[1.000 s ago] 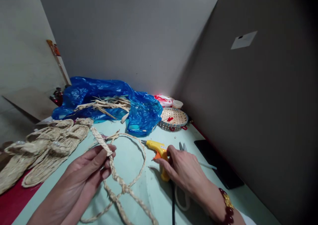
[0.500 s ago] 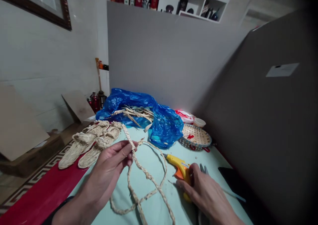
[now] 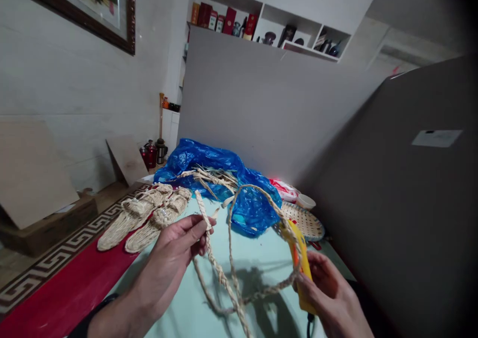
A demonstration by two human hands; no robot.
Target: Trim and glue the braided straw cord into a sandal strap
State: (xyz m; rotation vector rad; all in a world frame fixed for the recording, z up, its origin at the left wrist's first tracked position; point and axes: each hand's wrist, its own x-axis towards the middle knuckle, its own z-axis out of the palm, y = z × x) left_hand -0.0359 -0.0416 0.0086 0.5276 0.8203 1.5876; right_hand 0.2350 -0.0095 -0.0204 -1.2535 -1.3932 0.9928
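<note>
Between the thumb and fingers of my left hand [image 3: 179, 248] is a pale braided straw cord [image 3: 221, 273], its flat end sticking up past the fingertips. The cord loops over the pale green table top [image 3: 186, 308] and up to the right. My right hand [image 3: 330, 288] grips a yellow and orange glue gun [image 3: 304, 263], raised off the table, with a black cable at its base. A loop of the cord hangs across the front of the glue gun, and the gun's nozzle is hidden behind it.
Woven straw slippers [image 3: 127, 223] lie at the left near a red strip [image 3: 70, 288]. Farther back is a blue plastic bag [image 3: 257, 203] with loose straw [image 3: 212, 176]. A woven basket [image 3: 309, 223] and a white bowl [image 3: 306, 201] stand at the right, before a grey partition [image 3: 242, 99].
My right hand has lifted the glue gun off the table, and a cord loop has come up with it. My left hand still pinches the cord. The view has shifted.
</note>
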